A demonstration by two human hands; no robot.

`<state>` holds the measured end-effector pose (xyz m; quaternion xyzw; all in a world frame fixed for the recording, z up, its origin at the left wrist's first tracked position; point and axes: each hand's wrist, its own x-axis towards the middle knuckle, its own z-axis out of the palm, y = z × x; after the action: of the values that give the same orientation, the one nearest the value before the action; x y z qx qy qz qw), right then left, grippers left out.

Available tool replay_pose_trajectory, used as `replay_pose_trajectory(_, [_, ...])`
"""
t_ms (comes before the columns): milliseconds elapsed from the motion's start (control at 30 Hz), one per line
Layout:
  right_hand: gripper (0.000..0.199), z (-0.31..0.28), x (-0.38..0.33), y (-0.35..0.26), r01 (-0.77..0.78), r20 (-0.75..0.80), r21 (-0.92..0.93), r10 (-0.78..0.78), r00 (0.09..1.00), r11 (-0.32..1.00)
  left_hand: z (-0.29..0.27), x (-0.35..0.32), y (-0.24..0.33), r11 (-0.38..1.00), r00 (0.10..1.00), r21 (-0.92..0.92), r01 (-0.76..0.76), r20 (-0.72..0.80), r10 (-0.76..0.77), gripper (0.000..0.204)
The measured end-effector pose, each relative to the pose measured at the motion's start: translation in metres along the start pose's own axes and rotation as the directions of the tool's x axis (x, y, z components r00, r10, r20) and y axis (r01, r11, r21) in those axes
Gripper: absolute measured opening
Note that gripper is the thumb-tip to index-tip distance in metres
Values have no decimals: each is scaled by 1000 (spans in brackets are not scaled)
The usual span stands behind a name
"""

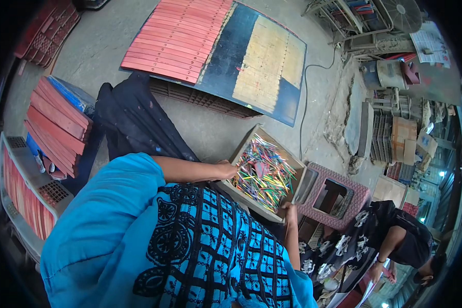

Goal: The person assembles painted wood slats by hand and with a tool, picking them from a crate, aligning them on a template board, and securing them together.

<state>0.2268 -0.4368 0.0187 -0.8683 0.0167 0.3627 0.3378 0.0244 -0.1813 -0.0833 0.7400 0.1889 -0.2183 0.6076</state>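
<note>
A shallow tan box (299,169), tilted in the picture, sits in front of my torso. Many thin sticks (272,191) in mixed colours fill it, and a dull red scrap (262,169) lies on top of them. My left hand (226,170) is closed on the box's left rim, with some fingers out of sight inside it. On the near right corner, my right hand (289,208) grips the wall, its fingers partly hidden. Beyond the box is a dark blue board (223,51) bearing rows of pinkish-red slats (179,38) and pale yellow slats (264,56).
A maroon plastic stool (359,192) stands against the box's right side. Red slats (56,128) are stacked at left, above a grey crate (51,192) of more slats. A co-worker (390,236) sits at lower right, handling papers. A cable (304,102) crosses the floor.
</note>
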Motion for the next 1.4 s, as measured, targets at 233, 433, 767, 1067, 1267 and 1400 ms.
replay_pose_trajectory(233, [12,81,57,-9,90,226,-121,-61,972,989,-9,-9,-77,946,971,-230,227,-17,-237,21])
replay_pose_trajectory(433, [12,154,94,-5,-65,255,-77,83,963,995,-41,-22,-108,870,886,-238,432,-67,-458,23])
replay_pose_trajectory(767, [27,200,136,1,-20,291,-325,120,949,946,-11,19,-212,868,863,-39,495,-95,-497,17])
replay_pose_trajectory(1067, [29,205,188,73,-122,225,-217,171,959,968,23,35,-234,860,858,-161,484,-108,-503,23])
replay_pose_trajectory(1267, [27,205,204,112,-95,184,-294,154,971,951,19,28,-213,808,776,-241,538,-232,-586,29])
replay_pose_trajectory(1400, [26,194,172,61,-66,239,-168,105,965,984,5,34,-210,709,705,-173,684,-96,-703,35])
